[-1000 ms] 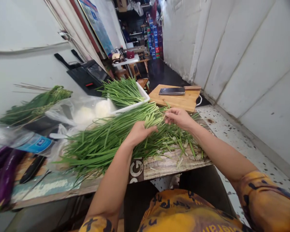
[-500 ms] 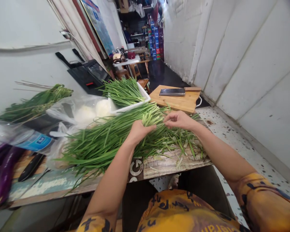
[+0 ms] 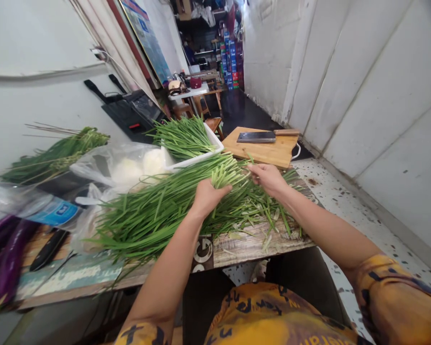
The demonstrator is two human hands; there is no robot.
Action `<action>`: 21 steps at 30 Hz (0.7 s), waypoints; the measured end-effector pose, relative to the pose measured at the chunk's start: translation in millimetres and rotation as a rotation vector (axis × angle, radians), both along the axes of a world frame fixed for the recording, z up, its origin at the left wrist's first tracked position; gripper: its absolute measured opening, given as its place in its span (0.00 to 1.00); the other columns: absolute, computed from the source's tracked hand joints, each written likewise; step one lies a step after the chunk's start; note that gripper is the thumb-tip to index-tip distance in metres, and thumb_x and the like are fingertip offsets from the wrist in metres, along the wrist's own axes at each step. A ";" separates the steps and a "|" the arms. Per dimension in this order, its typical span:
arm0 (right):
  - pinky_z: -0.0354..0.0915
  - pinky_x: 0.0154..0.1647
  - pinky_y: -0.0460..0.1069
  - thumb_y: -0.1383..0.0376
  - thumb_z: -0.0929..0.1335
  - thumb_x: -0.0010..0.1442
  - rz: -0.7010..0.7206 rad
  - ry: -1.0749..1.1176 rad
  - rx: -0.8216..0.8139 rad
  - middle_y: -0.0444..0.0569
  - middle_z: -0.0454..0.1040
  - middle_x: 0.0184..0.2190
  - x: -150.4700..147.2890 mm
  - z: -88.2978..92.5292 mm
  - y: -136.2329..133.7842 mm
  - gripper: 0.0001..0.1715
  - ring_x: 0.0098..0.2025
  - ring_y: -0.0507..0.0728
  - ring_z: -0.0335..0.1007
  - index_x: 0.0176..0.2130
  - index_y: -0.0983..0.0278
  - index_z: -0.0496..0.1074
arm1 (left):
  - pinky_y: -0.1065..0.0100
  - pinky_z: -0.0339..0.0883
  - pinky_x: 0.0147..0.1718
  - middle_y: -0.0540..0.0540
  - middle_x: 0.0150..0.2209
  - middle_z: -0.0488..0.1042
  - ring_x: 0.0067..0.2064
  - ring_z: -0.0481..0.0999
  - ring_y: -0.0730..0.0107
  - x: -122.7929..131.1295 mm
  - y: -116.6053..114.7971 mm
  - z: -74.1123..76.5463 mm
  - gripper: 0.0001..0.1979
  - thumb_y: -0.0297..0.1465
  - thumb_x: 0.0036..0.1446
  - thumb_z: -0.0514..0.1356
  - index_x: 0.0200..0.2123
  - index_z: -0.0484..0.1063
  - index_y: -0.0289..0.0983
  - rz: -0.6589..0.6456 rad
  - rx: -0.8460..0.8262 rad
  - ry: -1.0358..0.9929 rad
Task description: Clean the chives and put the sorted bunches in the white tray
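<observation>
My left hand [image 3: 211,197] is closed around a bunch of garlic chives [image 3: 221,177], thumb across the top, with the pale cut ends pointing right. Just beyond those ends, my right hand [image 3: 267,178] is pinched, thumb against fingers. Whatever sits between its fingertips is too small to make out. A large heap of garlic chives [image 3: 147,211] spreads leftward under and around my left hand. Loose trimmings and short stalks [image 3: 269,211] lie on the table [image 3: 237,251] below my right hand.
Behind the heap stands a white tray [image 3: 201,155] of chives. A cleaver [image 3: 255,137] rests on a wooden cutting board [image 3: 258,152] at back right. To the left are a plastic bag [image 3: 93,160] with white lumps, a bottle [image 3: 53,211], a black-handled knife [image 3: 50,249] and eggplants [image 3: 14,254].
My right hand has shifted slightly, its fingers now pinched closer to the upper stem ends. My left hand keeps its grip on the chives in the same place.
</observation>
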State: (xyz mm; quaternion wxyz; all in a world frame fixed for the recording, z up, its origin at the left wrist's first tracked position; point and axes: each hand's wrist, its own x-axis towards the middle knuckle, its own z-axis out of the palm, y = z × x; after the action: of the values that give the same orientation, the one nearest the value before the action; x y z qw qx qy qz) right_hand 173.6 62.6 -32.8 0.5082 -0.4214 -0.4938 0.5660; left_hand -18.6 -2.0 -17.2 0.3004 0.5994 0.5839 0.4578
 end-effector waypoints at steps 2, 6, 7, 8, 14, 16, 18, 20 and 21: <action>0.50 0.21 0.45 0.50 0.72 0.48 -0.135 -0.161 0.108 0.38 0.59 0.15 8.4 1.0 4.9 0.24 0.19 0.47 0.52 0.19 0.63 0.61 | 0.60 0.71 0.44 0.45 0.34 0.81 0.37 0.78 0.60 0.0 0.1 0.9 0.14 0.34 0.41 0.68 0.33 0.79 0.32 -0.008 -0.009 -0.009; 0.50 0.23 0.46 0.47 0.66 0.55 -0.132 -0.438 0.249 0.40 0.60 0.15 15.0 4.3 3.9 0.26 0.21 0.49 0.53 0.19 0.63 0.63 | 0.59 0.71 0.45 0.44 0.35 0.81 0.38 0.79 0.59 0.5 0.1 2.5 0.15 0.34 0.41 0.68 0.34 0.79 0.32 -0.012 -0.016 -0.023; 0.52 0.24 0.46 0.47 0.66 0.55 -0.081 -0.466 0.291 0.41 0.62 0.17 14.2 5.3 2.0 0.25 0.22 0.50 0.55 0.20 0.63 0.66 | 0.59 0.71 0.45 0.44 0.36 0.81 0.39 0.79 0.59 0.5 0.1 2.4 0.16 0.34 0.41 0.68 0.34 0.79 0.32 -0.013 -0.017 -0.019; 0.54 0.26 0.46 0.48 0.66 0.55 -0.043 -0.480 0.347 0.42 0.65 0.18 13.2 6.3 0.3 0.24 0.24 0.50 0.58 0.21 0.64 0.68 | 0.59 0.70 0.46 0.44 0.36 0.81 0.39 0.79 0.59 0.5 0.1 2.3 0.16 0.34 0.41 0.68 0.35 0.79 0.32 -0.019 -0.019 -0.016; 0.54 0.30 0.48 0.56 0.67 0.56 -0.309 -0.695 0.411 0.44 0.63 0.17 22.6 11.9 8.1 0.22 0.25 0.52 0.60 0.16 0.64 0.65 | 0.58 0.70 0.47 0.44 0.37 0.81 0.40 0.79 0.58 -0.3 -0.4 5.2 0.16 0.33 0.41 0.68 0.35 0.79 0.32 -0.024 -0.039 -0.038; 0.52 0.29 0.48 0.55 0.64 0.59 -0.291 -0.801 0.312 0.43 0.58 0.14 27.8 13.1 11.0 0.28 0.22 0.52 0.58 0.13 0.63 0.61 | 0.58 0.70 0.47 0.44 0.37 0.81 0.40 0.79 0.58 -0.1 -1.1 7.7 0.15 0.33 0.42 0.68 0.35 0.79 0.32 -0.020 -0.050 -0.033; 0.54 0.29 0.48 0.51 0.59 0.64 -0.126 -0.778 0.283 0.45 0.61 0.15 27.1 13.5 8.5 0.33 0.22 0.52 0.59 0.14 0.64 0.63 | 0.58 0.70 0.48 0.44 0.38 0.81 0.41 0.79 0.57 0.7 -2.2 9.9 0.15 0.33 0.43 0.67 0.36 0.79 0.33 -0.026 -0.052 0.001; 0.55 0.30 0.47 0.48 0.58 0.64 0.068 -0.662 0.369 0.45 0.65 0.18 19.2 12.3 1.2 0.33 0.24 0.51 0.61 0.18 0.65 0.67 | 0.59 0.69 0.49 0.44 0.39 0.81 0.41 0.79 0.57 1.7 -3.3 11.5 0.16 0.33 0.43 0.66 0.37 0.79 0.33 -0.048 -0.050 0.042; 0.56 0.31 0.47 0.48 0.59 0.63 0.137 -0.601 0.438 0.45 0.66 0.19 13.4 11.0 -3.2 0.31 0.25 0.51 0.61 0.21 0.66 0.69 | 0.59 0.69 0.49 0.44 0.39 0.81 0.42 0.79 0.57 2.1 -3.8 12.1 0.16 0.33 0.43 0.66 0.37 0.80 0.32 -0.066 -0.050 0.058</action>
State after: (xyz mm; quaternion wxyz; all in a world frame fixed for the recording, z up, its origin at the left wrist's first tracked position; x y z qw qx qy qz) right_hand 187.0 59.5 -21.9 0.3799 -0.4160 -0.7571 0.3308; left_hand -16.5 -5.8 -5.1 0.3131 0.6236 0.5835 0.4154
